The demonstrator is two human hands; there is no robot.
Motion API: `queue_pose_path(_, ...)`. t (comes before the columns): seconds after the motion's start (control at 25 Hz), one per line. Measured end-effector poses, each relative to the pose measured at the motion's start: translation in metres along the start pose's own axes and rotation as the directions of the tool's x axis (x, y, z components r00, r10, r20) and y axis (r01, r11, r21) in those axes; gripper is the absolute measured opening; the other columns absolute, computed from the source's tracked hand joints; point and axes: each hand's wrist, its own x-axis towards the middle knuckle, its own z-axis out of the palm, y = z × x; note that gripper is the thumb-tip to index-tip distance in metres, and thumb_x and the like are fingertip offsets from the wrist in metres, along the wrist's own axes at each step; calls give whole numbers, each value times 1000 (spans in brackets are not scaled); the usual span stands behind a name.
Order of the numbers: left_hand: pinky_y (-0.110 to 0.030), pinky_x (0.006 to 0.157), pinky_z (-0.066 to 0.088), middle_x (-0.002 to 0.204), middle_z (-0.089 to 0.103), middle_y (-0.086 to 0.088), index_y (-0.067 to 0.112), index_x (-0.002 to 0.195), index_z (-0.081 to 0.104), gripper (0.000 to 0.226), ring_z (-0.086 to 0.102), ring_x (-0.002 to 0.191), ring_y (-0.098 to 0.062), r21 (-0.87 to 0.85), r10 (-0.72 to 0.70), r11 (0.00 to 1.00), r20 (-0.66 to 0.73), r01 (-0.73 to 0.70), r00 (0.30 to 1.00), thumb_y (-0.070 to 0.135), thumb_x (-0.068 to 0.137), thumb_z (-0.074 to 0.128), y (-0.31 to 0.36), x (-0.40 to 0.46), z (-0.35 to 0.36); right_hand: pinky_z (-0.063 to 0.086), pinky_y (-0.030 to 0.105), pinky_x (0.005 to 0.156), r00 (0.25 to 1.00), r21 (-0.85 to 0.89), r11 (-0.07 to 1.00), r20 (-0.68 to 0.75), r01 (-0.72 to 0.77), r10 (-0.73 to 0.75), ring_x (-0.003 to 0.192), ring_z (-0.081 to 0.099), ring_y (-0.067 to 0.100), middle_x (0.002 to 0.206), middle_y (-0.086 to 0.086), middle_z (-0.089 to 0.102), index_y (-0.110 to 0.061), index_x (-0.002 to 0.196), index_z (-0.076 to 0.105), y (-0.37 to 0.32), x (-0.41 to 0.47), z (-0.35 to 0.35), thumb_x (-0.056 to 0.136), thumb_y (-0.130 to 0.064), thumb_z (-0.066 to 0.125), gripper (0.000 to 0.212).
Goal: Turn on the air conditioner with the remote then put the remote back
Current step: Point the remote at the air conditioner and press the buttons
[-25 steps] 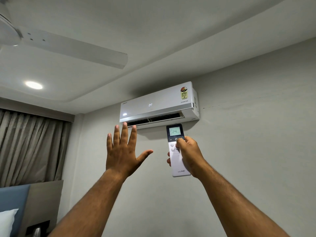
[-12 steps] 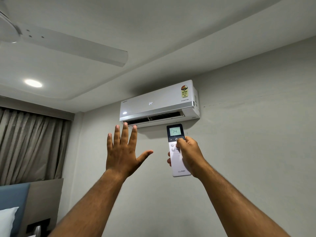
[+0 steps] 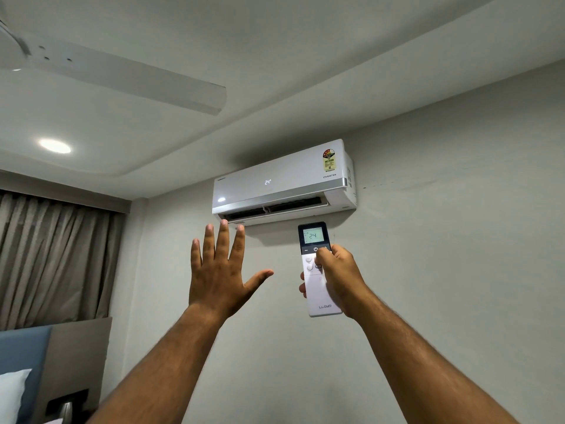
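A white wall air conditioner (image 3: 284, 182) hangs high on the wall, its front showing 24 and its lower flap open. My right hand (image 3: 339, 280) grips a white remote (image 3: 318, 296) with a dark top and a lit screen reading 24, held upright just below the unit's right end; my thumb rests by the power button. My left hand (image 3: 220, 273) is raised flat, fingers spread, under the left part of the unit, holding nothing.
A white ceiling fan blade (image 3: 131, 81) reaches across the upper left. A round ceiling light (image 3: 55, 145) glows at left. Grey curtains (image 3: 55, 258) hang at left, above a blue headboard (image 3: 21, 362) and a white pillow (image 3: 10, 393).
The air conditioner's flap looks a little more open. The view has shifted slightly. Both hands stay where they were.
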Motion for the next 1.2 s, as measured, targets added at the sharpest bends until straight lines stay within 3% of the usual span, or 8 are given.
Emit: queue_pose_path(1.2,-59,120,4,163,2,-14,21,153,3,103,-4,150,-36,8,4,1000,2,-5,1000,87,74,9,-5,-6,3,58,36,50,1000,-43,999,4,-14,15,51,69,28,82,21,67,-16,100,56,9,-1,5,93,-21,50,10)
